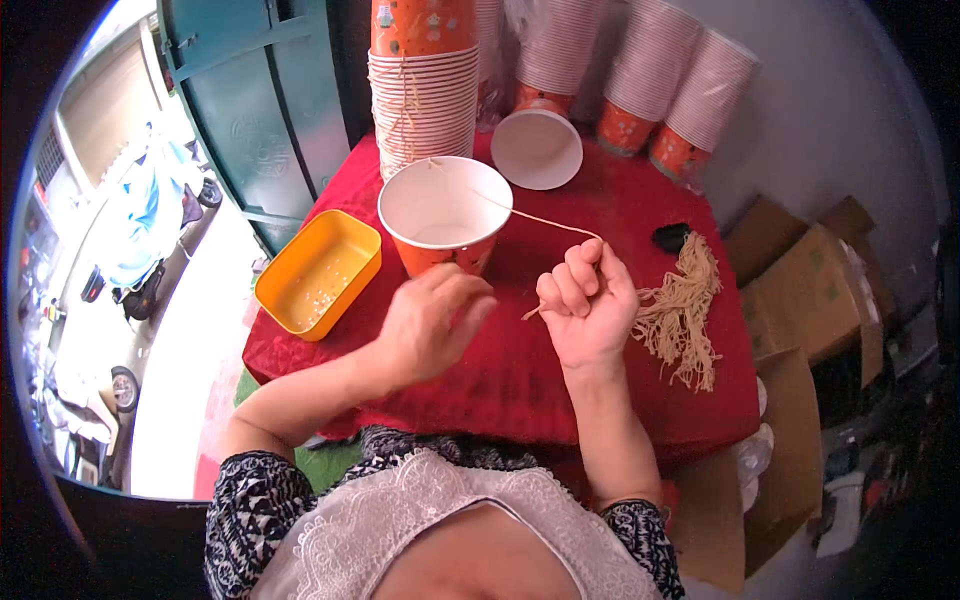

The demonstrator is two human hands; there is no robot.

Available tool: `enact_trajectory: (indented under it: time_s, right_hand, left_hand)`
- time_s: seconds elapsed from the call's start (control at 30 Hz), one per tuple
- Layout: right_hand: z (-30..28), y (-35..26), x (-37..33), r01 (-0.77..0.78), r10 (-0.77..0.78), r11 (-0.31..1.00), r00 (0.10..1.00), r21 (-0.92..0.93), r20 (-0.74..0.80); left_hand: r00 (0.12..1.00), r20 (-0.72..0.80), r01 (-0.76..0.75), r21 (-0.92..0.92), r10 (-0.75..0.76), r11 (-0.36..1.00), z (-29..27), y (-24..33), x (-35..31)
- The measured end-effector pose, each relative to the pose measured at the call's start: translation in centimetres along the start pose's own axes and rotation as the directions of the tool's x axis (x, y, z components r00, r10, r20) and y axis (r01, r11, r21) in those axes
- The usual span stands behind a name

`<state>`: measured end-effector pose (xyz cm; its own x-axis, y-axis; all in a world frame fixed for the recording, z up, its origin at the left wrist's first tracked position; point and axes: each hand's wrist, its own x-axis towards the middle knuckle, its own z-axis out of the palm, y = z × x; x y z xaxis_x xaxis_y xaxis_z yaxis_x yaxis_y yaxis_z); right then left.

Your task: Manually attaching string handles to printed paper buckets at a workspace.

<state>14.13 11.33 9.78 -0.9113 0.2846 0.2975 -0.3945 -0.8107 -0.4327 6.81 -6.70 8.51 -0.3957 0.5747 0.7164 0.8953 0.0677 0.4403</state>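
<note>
A white-rimmed orange paper bucket stands upright on the red cloth in front of me. My left hand is before its near side, fingers loosely bent and thumb apart, with nothing visible in them; whether it touches the wall I cannot tell. Right of the bucket, my right hand is closed on a thin beige string. One length of the string runs taut from the fingertips over the bucket's rim into its inside. A short end pokes out on the left of this hand. A bundle of beige strings lies beyond it to the right.
A yellow tray with small white bits sits at left. Behind stand a tall stack of buckets, a bucket on its side and several wrapped stacks. A black object touches the bundle. Cardboard boxes are at right.
</note>
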Motion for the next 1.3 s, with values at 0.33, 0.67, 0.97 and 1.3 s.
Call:
enact_trajectory:
  time_s: [0.33, 0.67, 0.97, 1.3]
  right_hand:
    - [-0.8, 2.5, -0.5, 0.012, -0.015, 0.998, 0.999, 0.055, 0.047]
    - [-1.1, 3.3, -4.4, 0.25, -0.151, 0.106, 0.961, -0.962, 0.233]
    - [-0.3, 3.6, -3.7, 0.283, 0.05, 0.059, 0.957, -0.957, 0.286]
    - [-0.4, 4.1, -2.8, 0.257, 0.002, 0.105, 0.966, -0.961, 0.258]
  left_hand:
    - [0.827, 0.282, 0.554, -0.561, -0.487, 0.615, 2.1, 1.1, -1.4]
    - [0.829, 0.395, 0.495, -0.188, -0.396, 0.848, -1.8, 0.6, -1.1]
    - [0.754, 0.493, 0.576, -0.177, -0.435, 0.798, -3.0, 0.1, -0.6]
    - [0.865, 0.373, 0.449, -0.283, -0.334, 0.847, -1.9, -1.7, -0.8]
